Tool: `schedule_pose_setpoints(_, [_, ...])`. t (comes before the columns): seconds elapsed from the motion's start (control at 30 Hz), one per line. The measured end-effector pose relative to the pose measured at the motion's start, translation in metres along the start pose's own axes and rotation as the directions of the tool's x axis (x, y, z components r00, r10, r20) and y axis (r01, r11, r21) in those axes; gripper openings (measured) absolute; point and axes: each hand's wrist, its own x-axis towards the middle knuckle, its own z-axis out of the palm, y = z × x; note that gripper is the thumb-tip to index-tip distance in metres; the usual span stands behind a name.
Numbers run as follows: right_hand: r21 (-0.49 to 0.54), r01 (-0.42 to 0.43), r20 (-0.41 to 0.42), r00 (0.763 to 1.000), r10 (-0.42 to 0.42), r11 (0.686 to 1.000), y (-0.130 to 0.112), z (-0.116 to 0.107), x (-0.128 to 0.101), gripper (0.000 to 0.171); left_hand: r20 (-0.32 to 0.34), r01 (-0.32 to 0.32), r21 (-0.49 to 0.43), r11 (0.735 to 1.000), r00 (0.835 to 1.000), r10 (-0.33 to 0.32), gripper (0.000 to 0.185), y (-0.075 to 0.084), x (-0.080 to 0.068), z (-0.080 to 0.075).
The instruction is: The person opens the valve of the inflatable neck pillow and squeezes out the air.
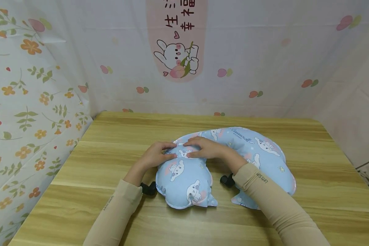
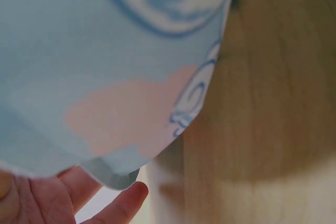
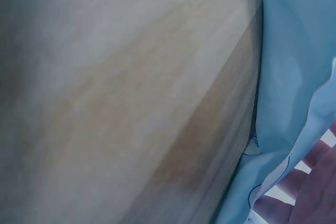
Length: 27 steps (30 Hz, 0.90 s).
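Note:
A light blue U-shaped pillow (image 1: 184,177) printed with white cartoon dogs lies on the wooden table, its rounded left end toward the front. My left hand (image 1: 155,155) grips the left edge of its upper left part, thumb and finger on the fabric. From the other side my right hand (image 1: 209,148) holds the same part, fingertips close to the left ones. In the left wrist view, the left fingers (image 2: 118,205) show at the pillow's edge. The right fingers (image 3: 289,190) are partly hidden behind the blue fabric (image 3: 294,51) in the right wrist view.
The pillow's wide right arm (image 1: 270,160) curves round beyond my right forearm. Black wrist cameras (image 1: 149,188) sit under both wrists, the left one close to the pillow's side. Printed cloth walls (image 1: 117,51) stand behind and beside the wooden table (image 1: 80,191).

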Motion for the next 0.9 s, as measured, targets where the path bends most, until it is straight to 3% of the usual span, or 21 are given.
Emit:
schedule_pose_setpoints(0.4, [-0.024, 0.0, 0.01, 1.0, 0.0, 1.0, -0.0045, 0.0, -0.0008, 0.053, 0.006, 0.027, -0.003, 1.0, 1.0, -0.027, 0.043, 0.0028, -0.0019, 0.0003])
schedule_pose_setpoints(0.9, [-0.002, -0.002, 0.003, 1.0, 0.002, 1.0, -0.0059, -0.001, -0.0045, 0.053, 0.004, 0.012, 0.011, 1.0, 1.0, -0.012, 0.043, 0.0049, -0.0034, 0.0003])
